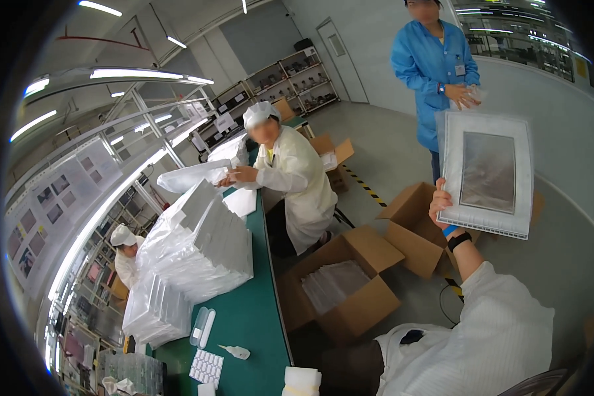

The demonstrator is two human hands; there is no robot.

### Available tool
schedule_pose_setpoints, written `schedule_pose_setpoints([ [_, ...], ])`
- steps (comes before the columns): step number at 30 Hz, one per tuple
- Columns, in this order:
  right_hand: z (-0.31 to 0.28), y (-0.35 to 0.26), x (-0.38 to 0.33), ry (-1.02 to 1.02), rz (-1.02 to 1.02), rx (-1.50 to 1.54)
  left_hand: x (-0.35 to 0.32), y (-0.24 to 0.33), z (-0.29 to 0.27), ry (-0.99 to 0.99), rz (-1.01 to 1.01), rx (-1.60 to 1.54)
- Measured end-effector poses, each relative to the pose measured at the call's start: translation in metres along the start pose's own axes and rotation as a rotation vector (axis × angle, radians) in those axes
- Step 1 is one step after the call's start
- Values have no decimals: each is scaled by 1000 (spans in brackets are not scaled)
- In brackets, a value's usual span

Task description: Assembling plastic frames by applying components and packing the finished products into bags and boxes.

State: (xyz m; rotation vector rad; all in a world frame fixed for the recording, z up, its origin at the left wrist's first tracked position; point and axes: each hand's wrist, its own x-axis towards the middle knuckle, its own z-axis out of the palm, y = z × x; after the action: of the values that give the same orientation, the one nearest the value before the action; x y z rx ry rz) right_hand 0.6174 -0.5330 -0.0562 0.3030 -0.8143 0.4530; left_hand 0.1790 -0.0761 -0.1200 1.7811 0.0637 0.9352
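My right hand (438,201) is raised out to the right, its fingers closed round the left edge of a flat white rectangular panel (453,181) with a grey window in its middle. The panel appears to be inside a clear plastic bag. A blue band and a black watch circle my right wrist. Below it stands an open cardboard box (412,231), and another open carton (376,307) holds several clear-wrapped flat pieces. My left hand is out of view.
A green-topped bench (244,323) carries tall stacks of white plastic-wrapped panels (201,247), a small dropper bottle (236,352) and a white tray of small cells (206,367). A seated co-worker (297,171) in white handles a wrapped piece. A person in blue (426,72) stands beyond my panel.
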Motion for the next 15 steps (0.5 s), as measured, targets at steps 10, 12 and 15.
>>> schedule_pose_setpoints([
  [10,-33,15,2,204,58,13,24,-17,25,36,152,-1],
  [12,-38,21,4,232,60,0,26,-18,34,38,177,-16],
  [15,-45,25,8,225,87,46,29,-16,43,38,215,-30],
])
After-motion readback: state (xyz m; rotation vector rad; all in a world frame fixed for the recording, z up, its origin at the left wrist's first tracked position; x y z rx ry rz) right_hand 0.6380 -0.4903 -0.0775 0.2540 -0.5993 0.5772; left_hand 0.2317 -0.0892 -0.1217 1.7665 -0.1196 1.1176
